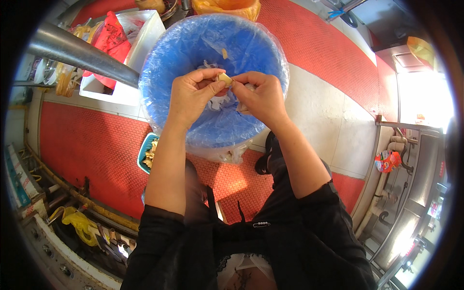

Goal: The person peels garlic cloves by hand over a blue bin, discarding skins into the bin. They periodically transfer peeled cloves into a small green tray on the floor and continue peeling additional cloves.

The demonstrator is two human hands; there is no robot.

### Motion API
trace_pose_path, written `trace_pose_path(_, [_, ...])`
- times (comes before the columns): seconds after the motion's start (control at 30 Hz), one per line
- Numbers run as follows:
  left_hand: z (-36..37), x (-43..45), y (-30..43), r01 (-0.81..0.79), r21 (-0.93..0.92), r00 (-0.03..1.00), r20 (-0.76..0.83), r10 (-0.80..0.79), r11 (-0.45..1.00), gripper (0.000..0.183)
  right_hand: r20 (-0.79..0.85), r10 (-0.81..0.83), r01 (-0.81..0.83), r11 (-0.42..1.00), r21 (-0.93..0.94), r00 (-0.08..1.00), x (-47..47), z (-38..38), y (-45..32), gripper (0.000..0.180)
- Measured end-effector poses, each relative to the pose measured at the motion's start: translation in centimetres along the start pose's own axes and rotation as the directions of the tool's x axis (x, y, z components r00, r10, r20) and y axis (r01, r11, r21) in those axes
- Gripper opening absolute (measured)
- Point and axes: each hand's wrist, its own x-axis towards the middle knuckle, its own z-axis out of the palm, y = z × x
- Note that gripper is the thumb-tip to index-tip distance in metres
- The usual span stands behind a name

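Observation:
Between the thumb and fingers of my left hand [194, 92] is a pale yellow clove [225, 78] that looks like garlic. My right hand [262, 96] pinches at the clove's right end with thumb and forefinger. Tucked in its curled fingers is a whitish, papery piece [244, 105], perhaps a garlic bulb, partly hidden. Both hands are above a large blue bin [217, 130] with a clear plastic liner over its rim. Whitish scraps [217, 102] lie inside it, and a small yellowish piece [224, 53] rests on the liner at the far side.
A teal basket [140, 159] of knobby, ginger-like pieces stands left of my left forearm, partly hidden. Beyond the bin is an orange plastic-lined container [228, 8]. A metal pole [83, 52] crosses before a white foam box [145, 40] holding a red bag [110, 43]. Red matting [90, 152] covers part of the floor.

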Motion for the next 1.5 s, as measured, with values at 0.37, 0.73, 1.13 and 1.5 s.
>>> trace_pose_path(0.37, [-1.0,-0.4,0.6,0.008,-0.382,0.999,0.036,0.006,0.924,0.027,-0.174,0.024,-0.068,0.965,-0.252,0.984,1.3,0.3,2.6,0.018])
trace_pose_path(0.73, [-0.3,0.0,-0.7,-0.115,0.071,0.993,-0.014,0.116,0.991,0.033,-0.077,-0.127,0.114,0.981,-0.155,0.989,0.4,0.5,0.3,0.017])
trace_pose_path(1.13, [0.9,-0.3,-0.1,-0.428,0.612,0.885,0.136,0.446,0.665,0.032,-0.002,-0.015,0.015,0.997,-0.07,1.0,0.1,0.1,0.3,0.019])
trace_pose_path(1.5, [0.9,-0.4,-0.1,-0.46,0.641,0.867,0.175,0.467,0.614,0.031,0.03,0.123,-0.123,0.992,-0.01,0.992,0.0,0.2,0.1,0.018])
